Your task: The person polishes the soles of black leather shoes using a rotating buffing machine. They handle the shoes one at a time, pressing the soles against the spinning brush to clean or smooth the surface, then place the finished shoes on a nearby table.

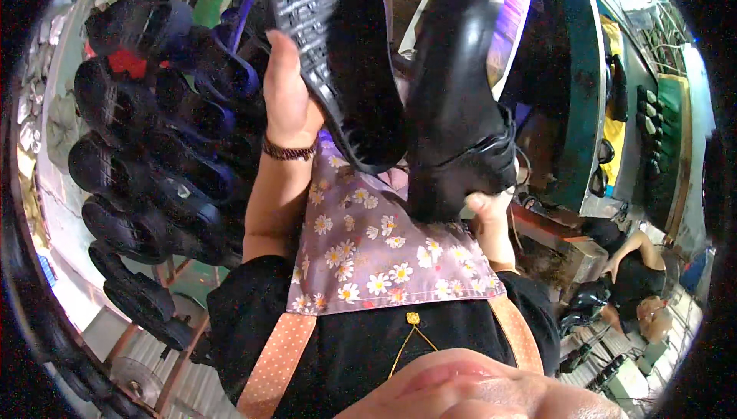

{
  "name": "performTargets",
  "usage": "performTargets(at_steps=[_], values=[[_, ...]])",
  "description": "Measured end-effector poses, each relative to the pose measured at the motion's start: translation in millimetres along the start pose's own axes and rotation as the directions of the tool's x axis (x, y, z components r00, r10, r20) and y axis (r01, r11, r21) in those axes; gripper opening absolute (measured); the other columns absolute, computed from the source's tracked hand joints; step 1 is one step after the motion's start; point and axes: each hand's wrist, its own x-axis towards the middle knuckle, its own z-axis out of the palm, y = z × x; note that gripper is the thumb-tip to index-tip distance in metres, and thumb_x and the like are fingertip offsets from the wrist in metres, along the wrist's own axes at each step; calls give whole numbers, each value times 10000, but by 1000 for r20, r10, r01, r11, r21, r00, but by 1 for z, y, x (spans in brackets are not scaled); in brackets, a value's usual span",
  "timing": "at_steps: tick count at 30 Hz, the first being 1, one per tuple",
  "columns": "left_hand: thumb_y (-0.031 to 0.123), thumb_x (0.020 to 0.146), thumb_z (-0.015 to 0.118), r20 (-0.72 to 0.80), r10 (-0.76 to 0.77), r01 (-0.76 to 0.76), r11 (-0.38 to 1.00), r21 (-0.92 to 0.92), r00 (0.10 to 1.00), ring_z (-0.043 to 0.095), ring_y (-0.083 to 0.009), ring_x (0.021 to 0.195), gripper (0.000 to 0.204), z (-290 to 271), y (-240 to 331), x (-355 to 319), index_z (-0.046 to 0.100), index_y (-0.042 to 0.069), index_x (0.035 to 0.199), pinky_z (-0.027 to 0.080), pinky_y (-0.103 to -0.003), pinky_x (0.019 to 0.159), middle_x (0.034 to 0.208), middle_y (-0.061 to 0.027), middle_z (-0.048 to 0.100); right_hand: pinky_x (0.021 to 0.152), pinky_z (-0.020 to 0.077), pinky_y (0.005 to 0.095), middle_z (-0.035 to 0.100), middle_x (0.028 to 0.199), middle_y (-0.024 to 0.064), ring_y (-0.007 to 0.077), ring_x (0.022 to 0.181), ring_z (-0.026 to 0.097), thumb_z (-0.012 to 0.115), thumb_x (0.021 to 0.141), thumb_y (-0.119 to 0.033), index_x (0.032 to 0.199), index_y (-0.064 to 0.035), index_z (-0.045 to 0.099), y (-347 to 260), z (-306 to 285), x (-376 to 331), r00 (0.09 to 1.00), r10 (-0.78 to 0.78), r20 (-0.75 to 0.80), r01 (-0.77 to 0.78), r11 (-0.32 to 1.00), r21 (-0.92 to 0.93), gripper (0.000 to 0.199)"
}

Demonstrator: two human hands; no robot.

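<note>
My left hand (pixel 290 103) grips the side edge of a black shoe sole (pixel 355 66). The sole stands tilted upward, with a ribbed grid along one side and a darker patch in its middle. In my right hand (pixel 493 208) is a black leather shoe (pixel 453 74), its toe pointing away from me. The thumb lies against the heel end, and the other fingers are mostly hidden behind it. Sole and shoe are side by side in front of my flowered apron (pixel 368 254); whether they touch at the near end I cannot tell.
Rows of black soles (pixel 115 162) hang or stand on a rack at my left. A long bench (pixel 580 97) runs along the right, with a yellow piece (pixel 612 104) and small dark items on it. Another person (pixel 641 281) sits at the lower right.
</note>
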Motion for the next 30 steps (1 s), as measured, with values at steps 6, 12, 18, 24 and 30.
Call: performTargets(at_steps=[6,12,18,24,30], values=[[538,973,338,118,71,-93,976,198,991,521,-311,1188,675,-19,-10,-38,329,18,1404,422,-463,1012,1343,-130,501,1088,315,381,434,1368,286,295,1277,456,840,571,-205,1375,146,316,-18,46,34,907,-290,306,346,927,-147,1021],[574,807,621,111,207,-234,893,386,972,494,-268,1200,875,-40,-16,-44,312,8,1398,412,-433,1013,1338,-115,481,1050,367,368,497,1315,271,288,1216,519,838,597,-192,1371,151,318,-10,57,39,872,-390,296,446,882,-150,993],[624,826,554,237,119,-226,837,499,964,495,-245,1197,863,-45,-9,-49,313,25,1400,420,-411,1004,1318,-109,491,998,421,347,559,1235,270,304,1142,584,821,607,-191,1348,154,349,-20,63,27,855,-444,268,514,795,-322,945],[513,740,716,197,50,-126,911,393,979,487,-214,1195,943,-48,-14,-52,276,14,1408,404,-376,1009,1342,-95,466,880,498,343,608,1129,262,289,1006,648,801,618,-177,1365,163,294,-33,63,22,850,-439,291,525,757,-390,965],[182,642,852,97,100,-125,945,302,990,472,-227,1194,1064,-2,-8,-47,165,48,1442,397,-383,1019,1326,-93,434,982,443,412,383,1402,306,442,1214,494,813,634,-247,1452,-28,249,-11,60,15,892,-300,339,426,810,-403,1018]])
